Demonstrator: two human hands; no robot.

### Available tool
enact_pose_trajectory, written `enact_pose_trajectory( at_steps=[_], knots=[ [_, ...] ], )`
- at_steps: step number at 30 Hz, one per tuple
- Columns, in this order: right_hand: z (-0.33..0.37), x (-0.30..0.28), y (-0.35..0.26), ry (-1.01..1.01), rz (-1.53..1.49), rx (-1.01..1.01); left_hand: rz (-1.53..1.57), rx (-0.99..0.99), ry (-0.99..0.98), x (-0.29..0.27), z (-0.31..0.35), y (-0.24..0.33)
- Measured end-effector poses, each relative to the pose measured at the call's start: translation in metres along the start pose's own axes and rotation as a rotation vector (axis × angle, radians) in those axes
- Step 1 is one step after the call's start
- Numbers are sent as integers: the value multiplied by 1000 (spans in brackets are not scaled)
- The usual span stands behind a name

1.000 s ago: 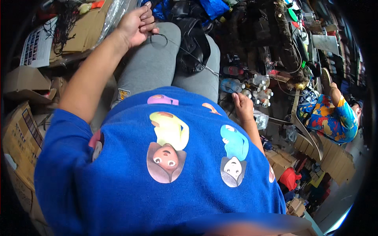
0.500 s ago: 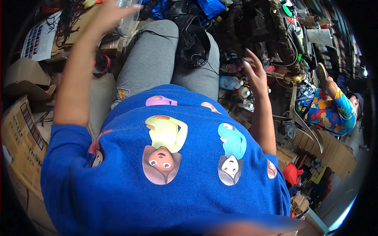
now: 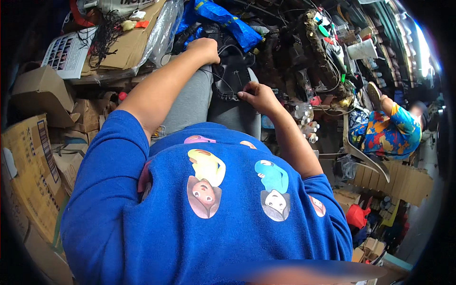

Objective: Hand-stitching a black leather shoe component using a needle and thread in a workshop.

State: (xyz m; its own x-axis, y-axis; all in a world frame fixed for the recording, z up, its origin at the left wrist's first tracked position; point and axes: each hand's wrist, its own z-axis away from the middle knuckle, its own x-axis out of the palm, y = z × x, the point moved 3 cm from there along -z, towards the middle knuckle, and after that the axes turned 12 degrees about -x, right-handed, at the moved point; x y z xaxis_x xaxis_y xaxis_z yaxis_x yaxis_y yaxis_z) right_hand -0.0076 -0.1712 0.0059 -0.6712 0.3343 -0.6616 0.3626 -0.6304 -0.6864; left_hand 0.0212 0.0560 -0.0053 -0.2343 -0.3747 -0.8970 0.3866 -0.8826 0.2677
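A black shoe [image 3: 233,76] rests across my grey-trousered knees, with a row of stitches along its near edge. Thin thread lies loosely over it, and a dark strand runs across my left leg. My left hand [image 3: 204,50] is closed in a fist at the shoe's far left; what its fingers hold is hidden. At the near right edge of the shoe, my right hand [image 3: 259,96] pinches thumb and forefinger together. Whatever is in that pinch is too small to make out.
Cardboard boxes [image 3: 40,95] and a plastic-wrapped stack with black cords [image 3: 104,40] stand at left. A blue bag [image 3: 228,23] lies beyond my knees. Small bottles [image 3: 306,121] crowd the right side. Farther right sits another person in a colourful shirt [image 3: 392,133].
Both hands have come inward to the shoe from out at the sides. The left has closed from spread fingers into a fist, and the right now pinches.
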Motion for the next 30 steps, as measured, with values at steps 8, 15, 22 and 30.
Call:
enact_pose_trajectory(
  at_steps=[8, 15, 22, 30],
  knots=[
    [27, -9, -38, 376, 328, -130, 490, 750, 145, 23, 66, 35],
    [30, 2, -6, 28, -32, -6, 452, 706, -114, 33, 61, 53],
    [59, -2, -4, 178, -352, -38, 405, 763, -155, 31, 53, 63],
    [78, -9, -10, 320, -429, -100, 360, 684, -248, 39, 40, 68]
  ],
)
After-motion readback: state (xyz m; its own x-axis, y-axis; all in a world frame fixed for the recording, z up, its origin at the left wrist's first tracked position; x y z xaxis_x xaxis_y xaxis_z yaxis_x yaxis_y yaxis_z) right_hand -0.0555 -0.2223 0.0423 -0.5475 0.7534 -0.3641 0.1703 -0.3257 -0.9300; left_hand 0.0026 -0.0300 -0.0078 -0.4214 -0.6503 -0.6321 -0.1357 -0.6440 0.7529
